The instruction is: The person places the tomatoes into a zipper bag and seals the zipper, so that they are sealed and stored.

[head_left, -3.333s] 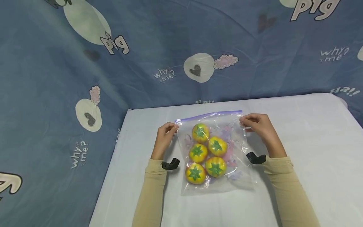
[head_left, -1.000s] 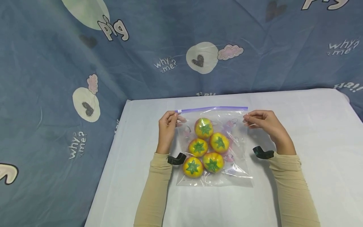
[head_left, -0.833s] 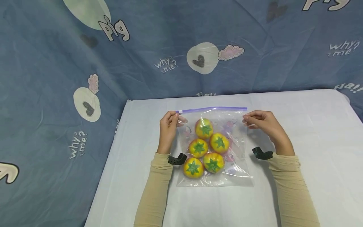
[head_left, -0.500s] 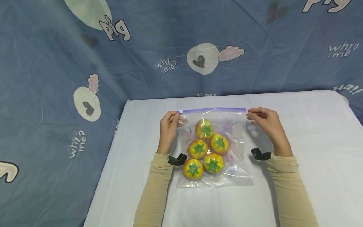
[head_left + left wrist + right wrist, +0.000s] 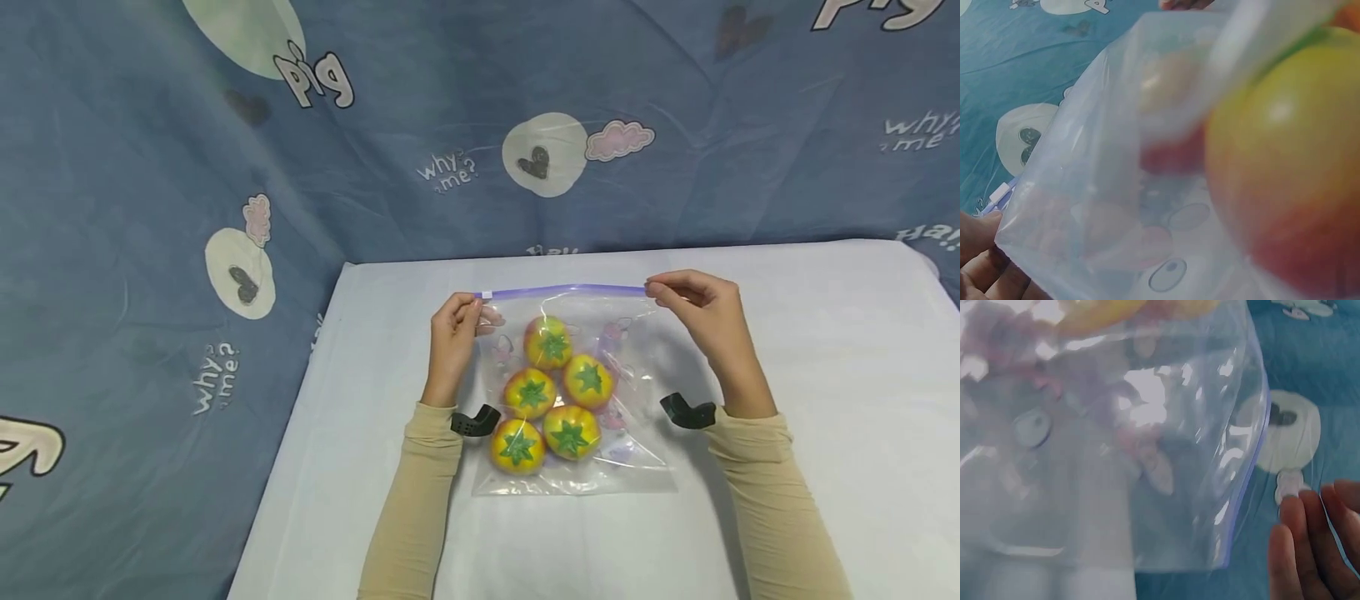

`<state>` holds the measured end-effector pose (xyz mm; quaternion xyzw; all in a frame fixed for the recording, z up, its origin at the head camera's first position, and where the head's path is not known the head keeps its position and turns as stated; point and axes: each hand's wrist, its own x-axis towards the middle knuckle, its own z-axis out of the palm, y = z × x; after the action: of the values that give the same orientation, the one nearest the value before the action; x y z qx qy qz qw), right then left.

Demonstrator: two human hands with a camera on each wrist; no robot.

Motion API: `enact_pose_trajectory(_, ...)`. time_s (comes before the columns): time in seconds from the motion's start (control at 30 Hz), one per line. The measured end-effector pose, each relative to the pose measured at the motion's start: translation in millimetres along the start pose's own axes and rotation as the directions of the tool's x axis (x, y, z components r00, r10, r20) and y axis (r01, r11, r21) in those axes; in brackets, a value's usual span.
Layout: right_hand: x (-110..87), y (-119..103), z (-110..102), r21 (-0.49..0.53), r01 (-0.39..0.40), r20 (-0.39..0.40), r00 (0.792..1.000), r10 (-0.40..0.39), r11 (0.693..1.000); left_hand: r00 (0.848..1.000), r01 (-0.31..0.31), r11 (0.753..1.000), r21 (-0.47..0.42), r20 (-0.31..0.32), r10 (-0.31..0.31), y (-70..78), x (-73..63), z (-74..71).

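Observation:
A clear zip bag (image 5: pixel 637 467) with a purple zip strip (image 5: pixel 570 290) lies on the white table. Inside are several round yellow-and-red fruits (image 5: pixel 572 432) with green star-shaped tops. My left hand (image 5: pixel 452 342) pinches the bag's upper left corner beside the white slider (image 5: pixel 487 295), its other fingers showing through the plastic. My right hand (image 5: pixel 708 321) is at the right end of the strip, where its fingertips overlap the strip in the head view. In the right wrist view, a gap shows between the fingers (image 5: pixel 1307 544) and the bag.
The white tabletop (image 5: pixel 840 375) extends on both sides of the bag. Behind it and to the left hangs a blue printed cloth (image 5: pixel 420 108). A black wrist mount (image 5: pixel 476 421) sits on the left wrist, and another (image 5: pixel 686 412) on the right.
My right hand has let go of the bag's right side edge and moved up to the end of the zip strip. The left hand keeps its pinch near the slider.

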<state>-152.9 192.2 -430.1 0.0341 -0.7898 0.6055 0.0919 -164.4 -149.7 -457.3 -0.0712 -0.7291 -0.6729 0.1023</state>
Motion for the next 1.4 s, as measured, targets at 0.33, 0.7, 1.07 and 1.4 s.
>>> enact_pose_trajectory(0.33,23.8,-43,16,-0.140,0.104,0.272,0.960,-0.063,0.985,1.000,0.002,1.000,-0.009,-0.018,-0.002,-0.5,0.1,-1.9)
enact_pose_trajectory(0.7,59.4,-85,53,-0.209,0.276,0.576,0.810,-0.111,0.938,1.000,0.008,1.000,0.008,-0.008,-0.008,0.4,1.3,-0.9)
enact_pose_trajectory(1.07,85.4,-108,110,-0.242,0.463,0.739,0.657,-0.147,0.853,1.000,0.028,1.000,0.014,0.002,-0.028,1.8,0.7,1.8)
enact_pose_trajectory(1.4,98.6,-120,144,-0.290,0.516,0.825,0.561,-0.063,0.806,0.999,0.039,0.999,0.034,-0.008,-0.039,3.0,-0.7,3.4)
